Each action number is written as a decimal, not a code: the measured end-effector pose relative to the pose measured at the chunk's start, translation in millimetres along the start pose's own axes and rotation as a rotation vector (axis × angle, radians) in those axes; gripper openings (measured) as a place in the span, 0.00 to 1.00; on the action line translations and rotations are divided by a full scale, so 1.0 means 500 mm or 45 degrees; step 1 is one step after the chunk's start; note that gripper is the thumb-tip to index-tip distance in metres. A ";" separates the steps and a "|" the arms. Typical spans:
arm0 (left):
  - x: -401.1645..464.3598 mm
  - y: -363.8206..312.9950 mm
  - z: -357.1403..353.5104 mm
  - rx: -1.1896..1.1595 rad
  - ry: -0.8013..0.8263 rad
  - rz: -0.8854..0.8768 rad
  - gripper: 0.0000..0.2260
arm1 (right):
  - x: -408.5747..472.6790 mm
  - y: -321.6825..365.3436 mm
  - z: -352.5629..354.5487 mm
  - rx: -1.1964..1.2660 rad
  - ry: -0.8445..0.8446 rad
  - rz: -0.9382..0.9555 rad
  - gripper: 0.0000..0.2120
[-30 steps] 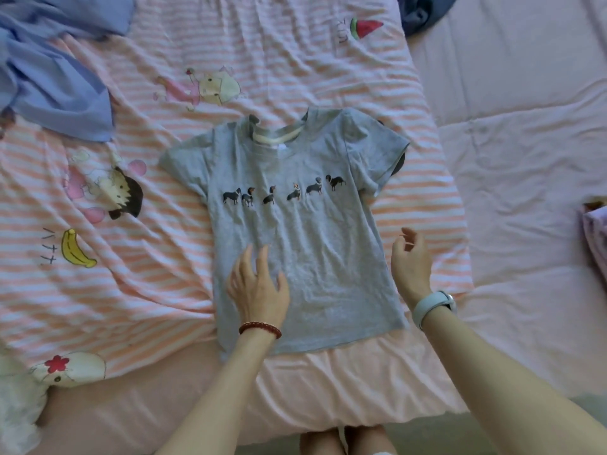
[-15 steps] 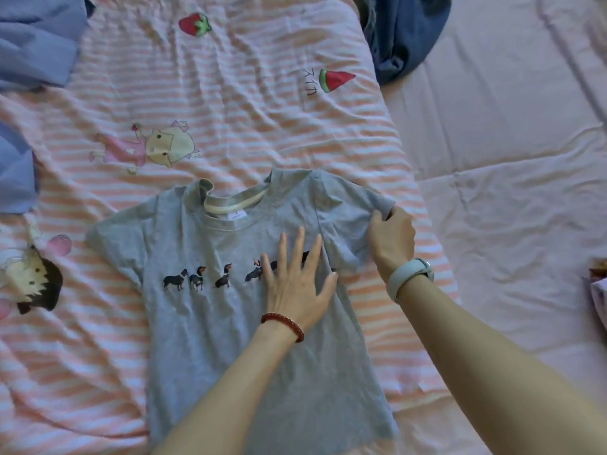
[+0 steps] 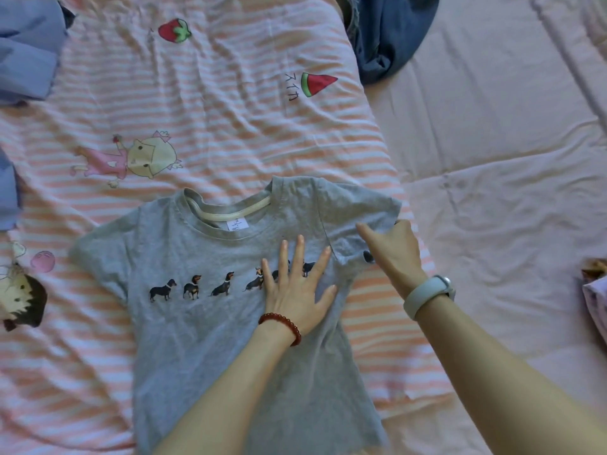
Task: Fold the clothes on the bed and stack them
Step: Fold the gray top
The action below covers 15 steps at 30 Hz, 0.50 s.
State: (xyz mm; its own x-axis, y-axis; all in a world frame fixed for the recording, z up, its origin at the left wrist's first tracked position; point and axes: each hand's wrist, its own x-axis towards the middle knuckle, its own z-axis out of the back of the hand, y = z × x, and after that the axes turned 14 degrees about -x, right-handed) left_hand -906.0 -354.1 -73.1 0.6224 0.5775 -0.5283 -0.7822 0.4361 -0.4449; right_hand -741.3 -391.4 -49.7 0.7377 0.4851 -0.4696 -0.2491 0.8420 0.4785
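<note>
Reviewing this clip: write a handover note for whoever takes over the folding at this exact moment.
Left hand: flat, fingers spread, pressing the grey dog-print T-shirt on the striped sheet.
Right hand: grips that shirt's right sleeve, drawing it inward.
Done: shirt spread face up; no fold finished.
Left: fold both sleeves and the body, then stack. Light blue garment and dark blue garment lie unfolded at the far edge.

Striped sheet (image 3: 230,103) carried handwritten-style Korean characters, reading roughly "수박", printed just left of the watermelon-slice drawing (image 3: 317,83). Neck label (image 3: 237,224) inside the collar of the grey T-shirt (image 3: 197,323) bore small dark print, too blurred to read. No other text was legible.
</note>
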 end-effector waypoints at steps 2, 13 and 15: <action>-0.007 0.001 0.015 -0.131 -0.038 -0.023 0.27 | -0.011 0.020 -0.003 0.029 -0.035 -0.035 0.11; -0.135 0.234 0.135 -0.837 -1.163 0.426 0.19 | -0.151 0.172 -0.115 -0.336 0.254 0.770 0.23; -0.144 0.291 0.152 -0.886 -1.275 0.622 0.16 | -0.164 0.169 -0.146 -0.470 0.270 0.761 0.23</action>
State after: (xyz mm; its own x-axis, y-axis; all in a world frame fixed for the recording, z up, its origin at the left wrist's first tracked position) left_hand -1066.8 -279.9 -45.0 -0.2444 0.9632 -0.1119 -0.5548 -0.2336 -0.7986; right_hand -868.7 -342.7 -25.2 0.2818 0.8902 -0.3579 -0.7939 0.4258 0.4341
